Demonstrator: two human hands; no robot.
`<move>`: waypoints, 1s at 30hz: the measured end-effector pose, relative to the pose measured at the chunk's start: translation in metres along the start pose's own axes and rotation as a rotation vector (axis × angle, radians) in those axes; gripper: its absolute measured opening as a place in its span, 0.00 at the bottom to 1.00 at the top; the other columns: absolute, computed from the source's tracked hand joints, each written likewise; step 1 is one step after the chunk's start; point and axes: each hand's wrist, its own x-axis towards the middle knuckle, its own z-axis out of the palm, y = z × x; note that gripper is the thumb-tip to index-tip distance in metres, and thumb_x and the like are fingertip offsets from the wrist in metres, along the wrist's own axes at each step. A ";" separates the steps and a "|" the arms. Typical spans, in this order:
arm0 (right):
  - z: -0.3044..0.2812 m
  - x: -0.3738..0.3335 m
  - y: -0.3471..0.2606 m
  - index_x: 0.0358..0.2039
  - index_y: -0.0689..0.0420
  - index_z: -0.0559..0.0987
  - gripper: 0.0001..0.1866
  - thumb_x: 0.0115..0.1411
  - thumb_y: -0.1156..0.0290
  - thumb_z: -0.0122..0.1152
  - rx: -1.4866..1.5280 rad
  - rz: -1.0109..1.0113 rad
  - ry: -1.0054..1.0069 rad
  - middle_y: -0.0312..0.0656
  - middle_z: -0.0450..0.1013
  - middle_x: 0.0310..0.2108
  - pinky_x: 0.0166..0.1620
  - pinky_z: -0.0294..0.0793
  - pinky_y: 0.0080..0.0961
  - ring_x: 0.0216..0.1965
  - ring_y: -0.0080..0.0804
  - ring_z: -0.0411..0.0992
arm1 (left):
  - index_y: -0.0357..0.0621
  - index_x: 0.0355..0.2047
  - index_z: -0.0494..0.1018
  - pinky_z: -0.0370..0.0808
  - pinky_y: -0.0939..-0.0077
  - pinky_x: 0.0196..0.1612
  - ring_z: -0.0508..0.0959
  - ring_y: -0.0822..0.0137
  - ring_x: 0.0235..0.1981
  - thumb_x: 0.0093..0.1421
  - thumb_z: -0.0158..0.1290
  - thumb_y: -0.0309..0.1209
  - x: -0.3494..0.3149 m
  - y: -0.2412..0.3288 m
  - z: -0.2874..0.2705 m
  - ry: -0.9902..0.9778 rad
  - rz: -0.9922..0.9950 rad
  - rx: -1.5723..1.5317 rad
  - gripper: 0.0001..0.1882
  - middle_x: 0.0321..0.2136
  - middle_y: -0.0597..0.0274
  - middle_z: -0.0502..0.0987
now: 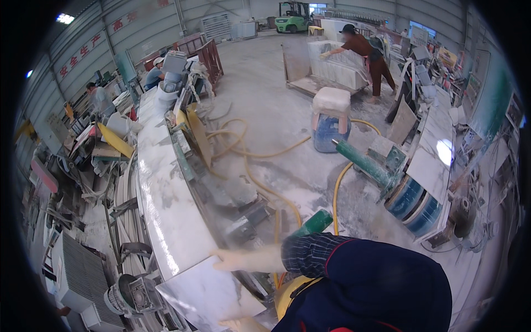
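A white marble tile with grey veining [207, 293] lies tilted across the near end of a long line of similar pale slabs [171, 216]. My right hand [225, 260] grips its far edge, with the forearm reaching in from the right under a dark striped cuff. At the lower edge of the picture my left hand [243, 325] holds the tile's near side; its fingers are partly cut off by the frame. My navy sleeve and shoulder [381, 282] fill the lower right. A yellow piece [296, 293] shows beneath my forearm.
Yellow hoses [260, 149] snake over the dusty floor. A green cylinder [315, 222] stands just past my forearm. Ahead is a blue barrel [330, 133]; to the right, a second slab line [426, 160]. A co-worker [368, 55] leans over upright slabs near a green forklift [292, 19].
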 end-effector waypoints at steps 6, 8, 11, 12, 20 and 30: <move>-0.006 -0.069 -0.033 0.67 0.48 0.67 0.32 0.63 0.55 0.57 -0.091 -0.113 -0.110 0.50 0.70 0.61 0.62 0.70 0.35 0.59 0.42 0.71 | 0.39 0.67 0.58 0.63 0.56 0.64 0.68 0.53 0.62 0.75 0.37 0.44 -0.006 0.022 0.010 -0.070 0.051 -0.019 0.28 0.64 0.47 0.65; -0.010 -0.095 -0.038 0.63 0.53 0.72 0.28 0.64 0.57 0.55 -0.083 -0.275 -0.172 0.51 0.73 0.57 0.59 0.71 0.34 0.57 0.43 0.72 | 0.39 0.67 0.58 0.64 0.56 0.64 0.69 0.53 0.61 0.75 0.37 0.44 -0.011 0.032 0.013 -0.104 0.075 -0.031 0.28 0.63 0.47 0.66; -0.018 -0.125 -0.042 0.58 0.58 0.75 0.24 0.64 0.61 0.53 -0.024 -0.303 -0.242 0.52 0.75 0.55 0.57 0.72 0.34 0.56 0.44 0.74 | 0.39 0.66 0.59 0.65 0.56 0.63 0.70 0.53 0.60 0.75 0.37 0.45 -0.022 0.047 0.018 -0.164 0.116 -0.051 0.28 0.62 0.47 0.67; -0.022 -0.135 -0.041 0.57 0.59 0.76 0.23 0.64 0.62 0.53 0.007 -0.323 -0.246 0.52 0.75 0.54 0.56 0.72 0.34 0.55 0.44 0.74 | 0.39 0.66 0.59 0.66 0.57 0.62 0.70 0.53 0.60 0.75 0.37 0.45 -0.027 0.052 0.021 -0.185 0.127 -0.055 0.28 0.62 0.47 0.67; -0.086 -0.215 -0.022 0.54 0.64 0.77 0.23 0.62 0.64 0.53 0.046 -0.309 -0.369 0.54 0.80 0.43 0.47 0.76 0.39 0.44 0.50 0.79 | 0.40 0.65 0.61 0.69 0.58 0.60 0.73 0.53 0.58 0.75 0.37 0.45 -0.102 0.099 0.040 -0.380 0.194 -0.137 0.27 0.60 0.48 0.70; -0.258 -0.366 0.080 0.62 0.61 0.72 0.28 0.66 0.58 0.49 -0.034 -0.408 -0.130 0.58 0.74 0.56 0.61 0.70 0.43 0.59 0.53 0.72 | 0.41 0.63 0.64 0.74 0.59 0.57 0.76 0.53 0.55 0.74 0.37 0.46 -0.299 0.164 0.075 -0.627 0.318 -0.161 0.27 0.57 0.48 0.73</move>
